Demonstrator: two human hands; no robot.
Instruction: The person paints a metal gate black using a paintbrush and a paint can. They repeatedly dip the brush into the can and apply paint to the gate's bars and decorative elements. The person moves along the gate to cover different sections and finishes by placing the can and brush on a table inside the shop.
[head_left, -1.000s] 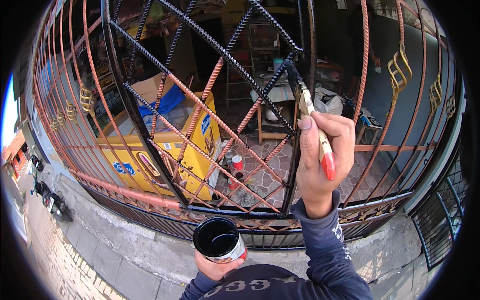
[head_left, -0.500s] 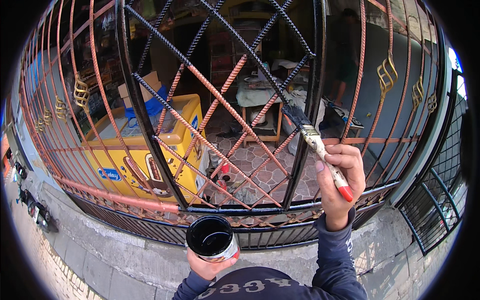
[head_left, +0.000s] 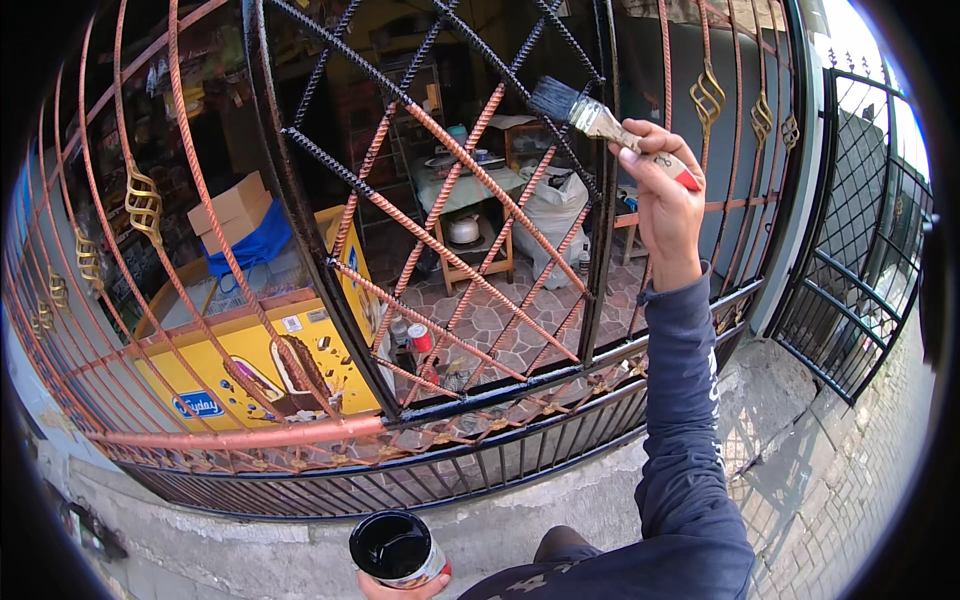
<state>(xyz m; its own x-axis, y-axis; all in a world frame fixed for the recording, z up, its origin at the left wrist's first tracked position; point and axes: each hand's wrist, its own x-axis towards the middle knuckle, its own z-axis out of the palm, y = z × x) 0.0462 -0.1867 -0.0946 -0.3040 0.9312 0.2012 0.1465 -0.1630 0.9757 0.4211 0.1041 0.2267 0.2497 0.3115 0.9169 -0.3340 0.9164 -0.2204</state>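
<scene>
My right hand (head_left: 664, 185) is closed round the pale handle of a paintbrush (head_left: 608, 126) with a red end. Its dark, paint-wet bristles are at the crossed bars near the right side of the gate panel (head_left: 598, 330). Whether they touch a bar I cannot tell. Black paint covers the panel's frame and its upper bars; the lower crossed bars (head_left: 470, 262) are still reddish brown. Low at the front, my left hand (head_left: 400, 590) grips an open can of black paint (head_left: 392, 548) from below, held about upright; most of that hand is cut off by the view's lower edge.
Reddish-brown fence bars (head_left: 205, 210) with gold twisted ornaments (head_left: 145, 203) flank the panel. Behind them stand a yellow chest freezer (head_left: 240, 370), cardboard boxes (head_left: 228, 212) and a small table (head_left: 470, 190). A low concrete ledge (head_left: 240, 535) runs below the fence; another black gate (head_left: 850, 230) stands at right.
My right hand has raised the brush along the right side of the panel, from its lower bars to higher ones. The paint can appears lower in view, and the view has shifted.
</scene>
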